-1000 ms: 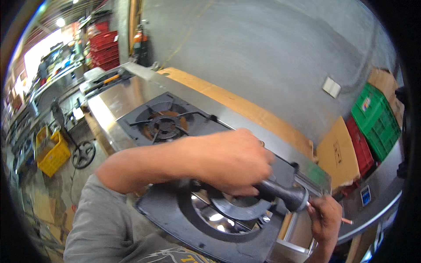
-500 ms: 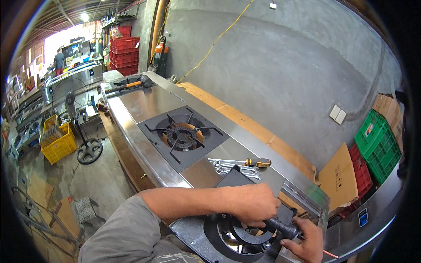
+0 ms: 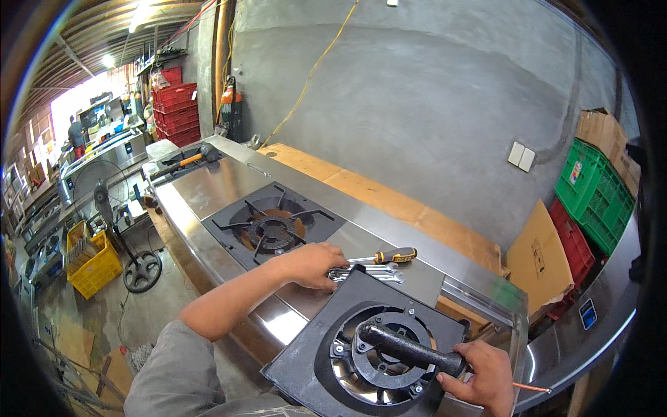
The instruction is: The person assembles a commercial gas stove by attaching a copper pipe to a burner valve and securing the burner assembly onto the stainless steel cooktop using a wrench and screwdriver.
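Observation:
My left hand [image 3: 316, 265] reaches over to a bunch of silver combination wrenches [image 3: 379, 274], its fingers curled around their near ends. A screwdriver [image 3: 396, 256] with a black and yellow handle lies just beyond them. In front of me a black square burner plate [image 3: 306, 361] sits tilted, overhanging the counter's near side. Across its round opening lies a black cast burner with a thick pipe [image 3: 406, 347]. My right hand [image 3: 486, 375] is closed on the outer end of that pipe, thumb on the near side. Bolt heads show around the burner ring.
A stainless counter [image 3: 208, 177] runs away to the left, with a second burner [image 3: 274, 226] set in it and a hammer [image 3: 184, 162] at the far end. Behind are a wooden board [image 3: 389, 198] and grey wall. Green crates [image 3: 594, 198] and cardboard [image 3: 538, 257] stand right. A thin copper tube [image 3: 531, 387] sticks out beside my right hand.
My left hand has left the burner pipe and moved up and left to the wrenches. The right hand stays on the pipe end. The view has shifted, showing more of the burner plate.

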